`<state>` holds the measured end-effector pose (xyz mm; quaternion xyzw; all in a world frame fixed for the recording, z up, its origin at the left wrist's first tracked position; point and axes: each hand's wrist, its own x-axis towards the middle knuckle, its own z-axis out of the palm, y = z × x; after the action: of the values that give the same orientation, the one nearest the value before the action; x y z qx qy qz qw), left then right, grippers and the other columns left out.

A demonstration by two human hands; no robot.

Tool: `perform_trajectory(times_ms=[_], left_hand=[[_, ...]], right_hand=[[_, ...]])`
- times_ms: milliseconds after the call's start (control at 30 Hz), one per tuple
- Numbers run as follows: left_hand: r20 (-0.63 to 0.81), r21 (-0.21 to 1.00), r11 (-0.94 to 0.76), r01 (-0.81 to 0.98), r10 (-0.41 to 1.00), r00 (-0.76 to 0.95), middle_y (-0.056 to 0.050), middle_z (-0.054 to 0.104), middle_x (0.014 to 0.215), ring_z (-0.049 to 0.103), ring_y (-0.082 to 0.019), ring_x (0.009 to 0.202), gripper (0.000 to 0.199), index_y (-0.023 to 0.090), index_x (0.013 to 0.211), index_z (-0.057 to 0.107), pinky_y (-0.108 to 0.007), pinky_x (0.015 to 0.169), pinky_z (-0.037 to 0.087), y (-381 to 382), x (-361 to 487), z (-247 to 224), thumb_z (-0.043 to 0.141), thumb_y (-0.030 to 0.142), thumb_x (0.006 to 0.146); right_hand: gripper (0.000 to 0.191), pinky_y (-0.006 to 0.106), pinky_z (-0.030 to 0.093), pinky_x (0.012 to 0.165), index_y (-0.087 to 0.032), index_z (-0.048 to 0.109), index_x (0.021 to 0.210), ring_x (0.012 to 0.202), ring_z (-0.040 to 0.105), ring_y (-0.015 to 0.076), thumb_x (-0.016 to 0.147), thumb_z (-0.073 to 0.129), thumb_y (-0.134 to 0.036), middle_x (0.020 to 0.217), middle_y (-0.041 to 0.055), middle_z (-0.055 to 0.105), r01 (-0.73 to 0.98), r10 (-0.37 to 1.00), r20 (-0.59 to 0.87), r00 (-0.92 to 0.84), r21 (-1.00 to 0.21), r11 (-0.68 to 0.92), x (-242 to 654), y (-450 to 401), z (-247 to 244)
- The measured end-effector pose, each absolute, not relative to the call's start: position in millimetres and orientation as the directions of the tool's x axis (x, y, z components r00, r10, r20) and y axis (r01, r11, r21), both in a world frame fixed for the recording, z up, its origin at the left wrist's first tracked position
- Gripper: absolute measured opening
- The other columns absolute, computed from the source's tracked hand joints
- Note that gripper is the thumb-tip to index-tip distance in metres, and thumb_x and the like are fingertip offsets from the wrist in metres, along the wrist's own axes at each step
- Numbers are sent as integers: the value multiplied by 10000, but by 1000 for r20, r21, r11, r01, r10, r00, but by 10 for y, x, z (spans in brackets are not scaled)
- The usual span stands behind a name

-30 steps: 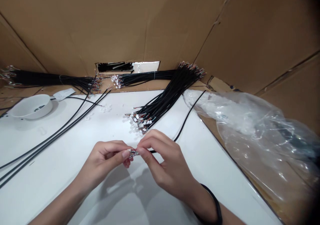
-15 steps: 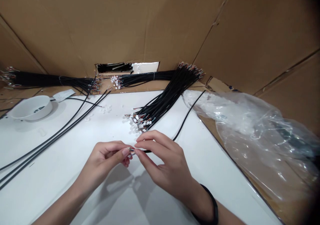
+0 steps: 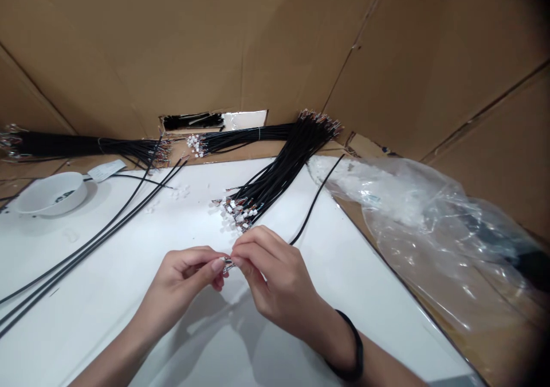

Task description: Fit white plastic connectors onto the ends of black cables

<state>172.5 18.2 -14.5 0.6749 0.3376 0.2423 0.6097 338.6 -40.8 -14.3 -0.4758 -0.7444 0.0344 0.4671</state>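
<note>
Above the white tabletop, my left hand (image 3: 184,278) is closed in a pinch on a small whitish connector, mostly hidden behind the thumb. Thin bare-looking wires (image 3: 228,265) show in the short gap between my hands. My right hand (image 3: 275,278) pinches one of these wires between thumb and forefinger, its other fingers folded close. Out beyond the right hand runs their black cable (image 3: 317,201), lying up and right over the table. Just past my fingertips is a bundle of black cables (image 3: 275,172) with white connectors (image 3: 240,210) on the near ends.
A white bowl (image 3: 30,204) with small dark pieces stands at left, near a paper tag (image 3: 106,170). Loose black cables (image 3: 98,235) cross the left side. More cable bundles (image 3: 64,145) lie along the cardboard wall (image 3: 193,43). A clear plastic bag (image 3: 412,221) covers the right edge.
The fingers of my right hand have drawn together into a tighter pinch at the wires. My left hand keeps its grip. The whole view has shifted slightly.
</note>
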Motion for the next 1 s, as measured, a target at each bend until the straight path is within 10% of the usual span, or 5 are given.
perform_trajectory(times_ms=[1000], left_hand=[[-50, 959, -155, 237, 731, 681, -4, 581, 641, 541, -81, 612, 301, 162, 690, 648, -170, 603, 423, 198, 1689, -144, 503, 327, 895]], right_hand=[[192, 264, 375, 582, -74, 581, 742, 711, 427, 149, 810, 403, -44, 742, 86, 496, 767, 742, 626, -240, -346, 540, 3402, -439, -151]])
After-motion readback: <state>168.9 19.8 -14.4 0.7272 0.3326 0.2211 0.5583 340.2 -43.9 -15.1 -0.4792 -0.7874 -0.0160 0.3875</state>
